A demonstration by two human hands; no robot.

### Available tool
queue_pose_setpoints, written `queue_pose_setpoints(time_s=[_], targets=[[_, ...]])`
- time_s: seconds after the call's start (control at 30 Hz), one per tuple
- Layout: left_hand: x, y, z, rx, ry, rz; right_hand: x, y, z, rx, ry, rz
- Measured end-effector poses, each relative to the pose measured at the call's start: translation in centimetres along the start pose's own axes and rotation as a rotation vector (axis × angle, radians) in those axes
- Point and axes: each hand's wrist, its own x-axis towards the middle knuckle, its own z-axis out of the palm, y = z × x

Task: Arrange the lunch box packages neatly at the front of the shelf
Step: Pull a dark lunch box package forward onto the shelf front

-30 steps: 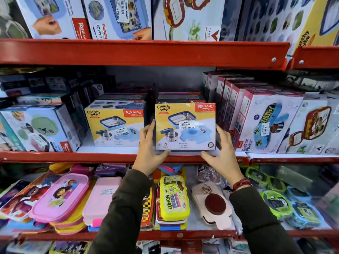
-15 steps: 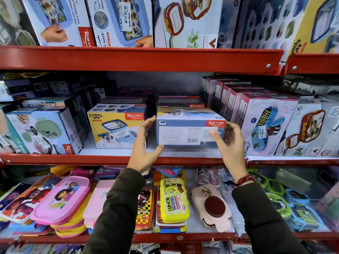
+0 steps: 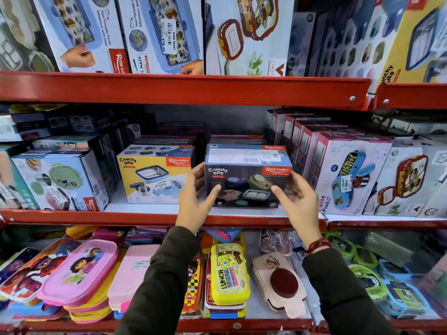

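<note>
A Crunchy Bite lunch box package sits at the front middle of the red middle shelf, dark face toward me, barcode label on top. My left hand grips its left side and my right hand its right side, thumbs on the front face. I cannot tell whether it rests on the shelf. A yellow Crunchy Bite package stands just left of it, a small gap between them. More boxes of the same kind stand hidden behind both.
Pink Kidzee Plus boxes stand in a row to the right, a pale blue box to the left. The upper shelf lip hangs close above. Loose plastic lunch boxes fill the lower shelf under my arms.
Both hands have turned the package over: its yellow face showed first, then the blue barcode side, now the dark face is in front and the barcode is on top.
</note>
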Motion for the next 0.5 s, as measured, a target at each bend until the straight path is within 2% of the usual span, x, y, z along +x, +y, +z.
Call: queue_pose_setpoints(time_s=[0.2,0.5], targets=[[1.3,-0.7,1.2,0.022,0.024,-0.105,0.9,0.0,1.9,-0.071,-0.026,0.057],[2.9,-1.5,3.2,0.184,0.076,-0.141,2.1,0.3,4.4,-0.147,-0.022,0.142]])
